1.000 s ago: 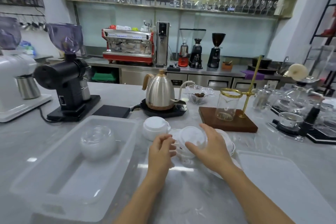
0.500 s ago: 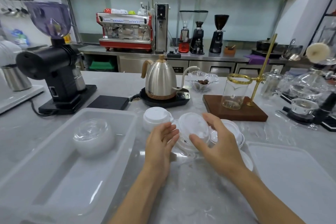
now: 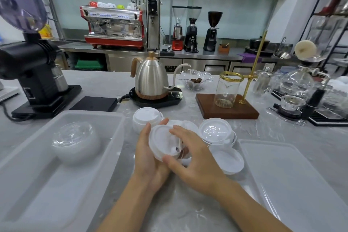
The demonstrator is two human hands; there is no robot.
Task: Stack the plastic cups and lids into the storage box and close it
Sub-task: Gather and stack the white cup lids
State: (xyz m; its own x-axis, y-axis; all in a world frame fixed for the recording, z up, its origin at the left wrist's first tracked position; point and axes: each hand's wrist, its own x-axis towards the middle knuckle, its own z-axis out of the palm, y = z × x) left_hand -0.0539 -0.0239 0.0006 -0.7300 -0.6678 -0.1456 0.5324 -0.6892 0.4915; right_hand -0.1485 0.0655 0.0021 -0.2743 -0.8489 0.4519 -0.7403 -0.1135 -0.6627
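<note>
Storage box: a clear rectangular plastic storage box (image 3: 116, 137) sits open on the grey marbled table (image 3: 282, 130), at the left.
Inside the box: a stack of clear domed plastic lids (image 3: 75, 140) resting on something white and rounded, possibly a cup; the blur makes this hard to tell.
Box lid: a flat translucent plastic box lid (image 3: 293, 181) lies on the table at the right, apart from the box.
Hands: the left hand (image 3: 148, 158) cradles a round white plastic lid (image 3: 162, 142) from the left, while the right hand (image 3: 195, 160) pinches it with thumb and fingers.
Loose pieces: a white lidded cup (image 3: 145, 118) behind the hands; more white lids (image 3: 216, 131) stacked to their right.
Behind: a steel gooseneck kettle (image 3: 151, 79).
</note>
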